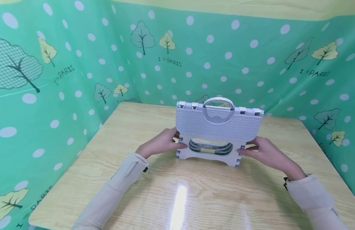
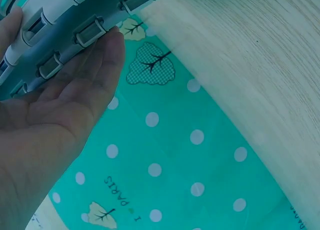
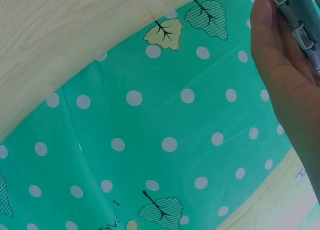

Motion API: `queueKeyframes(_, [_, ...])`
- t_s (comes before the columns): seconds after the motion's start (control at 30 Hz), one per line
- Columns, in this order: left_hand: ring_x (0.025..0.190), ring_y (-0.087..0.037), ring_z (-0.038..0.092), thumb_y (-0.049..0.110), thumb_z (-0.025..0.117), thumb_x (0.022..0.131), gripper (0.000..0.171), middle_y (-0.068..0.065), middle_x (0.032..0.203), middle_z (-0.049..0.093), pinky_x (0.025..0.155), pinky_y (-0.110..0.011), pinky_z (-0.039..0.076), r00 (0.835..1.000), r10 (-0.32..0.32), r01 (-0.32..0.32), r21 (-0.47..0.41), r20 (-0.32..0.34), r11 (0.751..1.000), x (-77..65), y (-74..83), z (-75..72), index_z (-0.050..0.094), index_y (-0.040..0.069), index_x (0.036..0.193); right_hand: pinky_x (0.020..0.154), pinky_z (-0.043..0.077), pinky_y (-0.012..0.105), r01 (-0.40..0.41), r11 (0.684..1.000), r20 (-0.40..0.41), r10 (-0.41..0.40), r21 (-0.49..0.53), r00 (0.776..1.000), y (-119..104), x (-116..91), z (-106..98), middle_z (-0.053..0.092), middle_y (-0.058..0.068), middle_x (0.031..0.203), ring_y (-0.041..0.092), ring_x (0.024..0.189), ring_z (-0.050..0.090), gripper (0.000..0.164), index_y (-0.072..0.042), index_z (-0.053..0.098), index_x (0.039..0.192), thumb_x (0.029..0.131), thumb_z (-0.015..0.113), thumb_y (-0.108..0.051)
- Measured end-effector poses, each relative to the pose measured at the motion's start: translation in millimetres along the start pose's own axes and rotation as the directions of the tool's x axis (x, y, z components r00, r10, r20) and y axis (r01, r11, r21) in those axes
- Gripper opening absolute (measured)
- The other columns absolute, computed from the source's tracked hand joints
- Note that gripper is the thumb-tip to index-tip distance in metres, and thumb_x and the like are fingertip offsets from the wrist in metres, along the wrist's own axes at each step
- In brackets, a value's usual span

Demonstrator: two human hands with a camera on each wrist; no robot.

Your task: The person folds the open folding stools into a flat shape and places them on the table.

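Observation:
A pale lilac folding step stool (image 1: 192, 124) stands partly folded on the wooden table in the head view. Its handle (image 1: 219, 99) is a loop at the upper edge, and its textured top panel hangs toward the camera. My left hand (image 1: 163, 142) grips the left side of the lower leg panel, thumb in front and fingers behind. On the opposite side my right hand (image 1: 265, 153) holds the same panel, thumb on its front face. Hinged edges of the stool (image 2: 60, 12) lie along my left fingers in the left wrist view. In the right wrist view, the stool's edge (image 3: 300, 27) rests against my right fingers.
The light wooden table (image 1: 108, 179) extends around the stool, with a bright reflection near its front. A green polka-dot curtain (image 1: 194, 64) printed with trees encloses the back and both sides.

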State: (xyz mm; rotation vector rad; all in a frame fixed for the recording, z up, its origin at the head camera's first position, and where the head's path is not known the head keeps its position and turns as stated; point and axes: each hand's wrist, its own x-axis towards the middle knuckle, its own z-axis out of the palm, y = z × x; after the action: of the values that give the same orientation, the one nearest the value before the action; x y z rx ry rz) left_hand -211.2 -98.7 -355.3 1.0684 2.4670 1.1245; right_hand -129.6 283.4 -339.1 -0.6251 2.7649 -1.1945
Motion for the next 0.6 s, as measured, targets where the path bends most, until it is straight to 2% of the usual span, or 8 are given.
queueKeyframes(0.2, [0.108, -0.011, 0.063, 0.031, 0.074, 0.091, 0.073, 0.003, 0.128, 0.065, 0.092, -0.039, 0.054, 1.0, 0.015, -0.015, 0.007, -0.002, 1.0, 0.5, 0.2, 0.1, 0.036, 0.022, 0.152, 0.084, 0.058, 0.04, 0.007, 1.0, -0.005, -0.007, -0.005, 1.0, 2.0, 0.5, -0.2, 0.058, 0.014, 0.136, 0.034, 0.111, 0.063, 0.061, -0.013, 0.043, 0.148, 0.094, 0.071, -0.023])
queueKeyframes(0.43, [0.106, -0.008, 0.063, 0.03, 0.075, 0.091, 0.07, 0.003, 0.126, 0.066, 0.092, -0.038, 0.054, 1.0, -0.001, 0.001, 0.011, -0.007, 1.0, 1.5, 1.7, 0.4, 0.038, 0.021, 0.151, 0.084, 0.057, 0.042, 0.0, 1.0, -0.008, 0.0, -0.012, 1.0, 2.8, 1.2, -0.4, 0.057, 0.014, 0.137, 0.035, 0.111, 0.063, 0.062, -0.013, 0.042, 0.148, 0.094, 0.071, -0.024])
queueKeyframes(0.6, [0.107, -0.012, 0.063, 0.029, 0.075, 0.091, 0.07, 0.002, 0.125, 0.066, 0.093, -0.039, 0.054, 1.0, -0.011, 0.011, 0.013, -0.007, 1.0, 1.0, 1.3, 1.2, 0.039, 0.02, 0.15, 0.083, 0.058, 0.043, -0.004, 1.0, -0.011, 0.003, -0.018, 1.0, 3.3, 1.8, 0.5, 0.057, 0.014, 0.136, 0.035, 0.111, 0.063, 0.062, -0.013, 0.042, 0.148, 0.094, 0.071, -0.024])
